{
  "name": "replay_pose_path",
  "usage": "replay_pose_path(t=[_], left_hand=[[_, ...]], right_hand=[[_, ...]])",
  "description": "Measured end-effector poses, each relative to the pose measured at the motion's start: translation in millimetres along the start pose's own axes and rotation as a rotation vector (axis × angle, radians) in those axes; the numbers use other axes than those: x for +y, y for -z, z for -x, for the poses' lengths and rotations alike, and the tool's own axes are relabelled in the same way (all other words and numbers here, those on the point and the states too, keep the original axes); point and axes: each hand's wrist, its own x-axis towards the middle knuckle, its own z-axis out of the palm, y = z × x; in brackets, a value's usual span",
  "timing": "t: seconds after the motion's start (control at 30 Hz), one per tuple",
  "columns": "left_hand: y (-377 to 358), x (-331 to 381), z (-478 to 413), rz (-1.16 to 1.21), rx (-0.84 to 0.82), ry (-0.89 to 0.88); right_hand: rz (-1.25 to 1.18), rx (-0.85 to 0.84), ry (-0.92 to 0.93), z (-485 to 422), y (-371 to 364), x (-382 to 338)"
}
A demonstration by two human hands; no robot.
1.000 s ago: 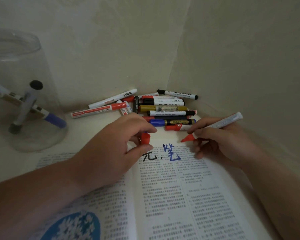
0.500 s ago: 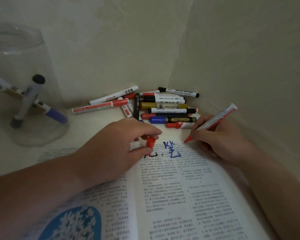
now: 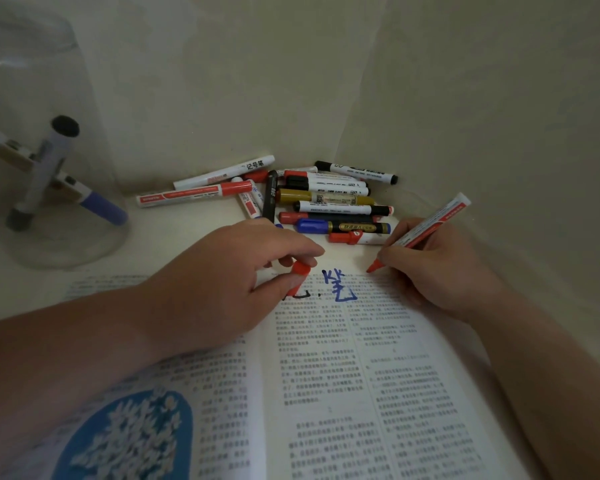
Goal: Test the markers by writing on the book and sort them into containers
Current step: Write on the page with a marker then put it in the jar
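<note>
The uncapped white marker with a red tip (image 3: 437, 220) is gripped pen-fashion by the right hand (image 3: 440, 271). Its tip touches, or perhaps just clears, the top margin of the open printed book (image 3: 326, 375), barrel slanting up and rightward. The left hand (image 3: 222, 282), over the book's gutter, pinches the red plastic cap (image 3: 301, 270). A pile of capped markers (image 3: 326, 199) lies just beyond the book's top edge; a clear glass jar (image 3: 70, 244) stands well left.
</note>
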Motion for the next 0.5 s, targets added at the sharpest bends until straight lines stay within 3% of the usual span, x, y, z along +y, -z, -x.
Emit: replay_pose_path(t=[0.3,0.5], left_hand=[[1.2,-0.4,-0.1,-0.006,-0.017,-0.011],[0.6,-0.6,0.2,-0.001,-0.02,-0.006]], right_hand=[[-0.185,-0.084,0.003,5.1,0.2,-1.5],[-0.124,-0.17,0.069,7.2,-0.9,-2.9]])
